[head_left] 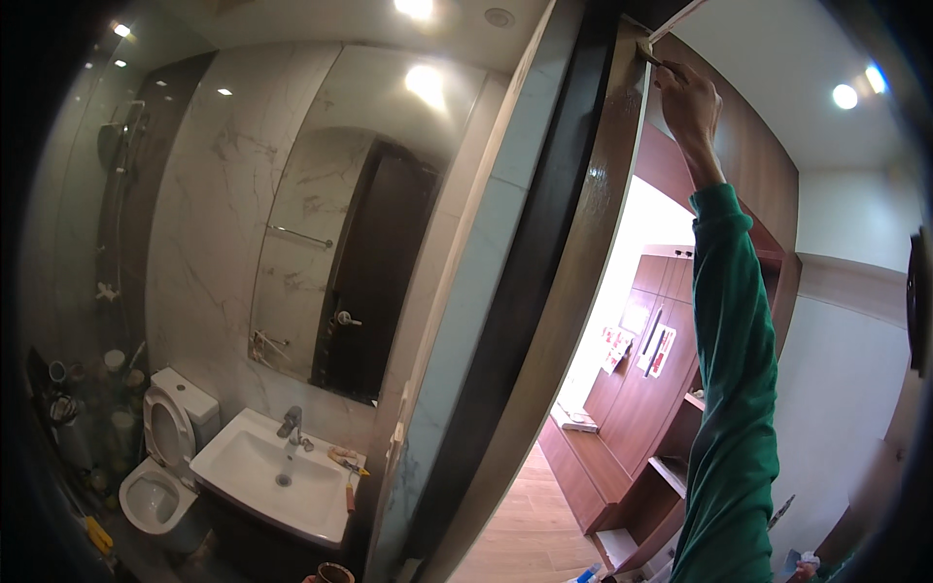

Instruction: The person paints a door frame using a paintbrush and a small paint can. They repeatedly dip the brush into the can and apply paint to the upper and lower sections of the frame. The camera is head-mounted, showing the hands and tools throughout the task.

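Observation:
My right hand (688,107), at the end of a raised arm in a green sleeve, reaches to the top of a brown door frame (580,262). Its fingers are closed around a small paintbrush (648,54), whose tip meets the frame near the upper corner. Fingers and shadow partly hide the brush. Below the tip, a stretch of the frame's face shines as if wet. My left hand is out of sight. At the bottom edge, the rim of a reddish-brown pot (331,572) shows, cut off by the picture; what holds it up cannot be seen.
Left of the frame is a bathroom with a white sink (233,476), a toilet (160,496), a tall mirror (364,214) and a glass shower panel (73,243). Through the doorway on the right stand brown wooden cabinets (632,379) and open shelves (671,476).

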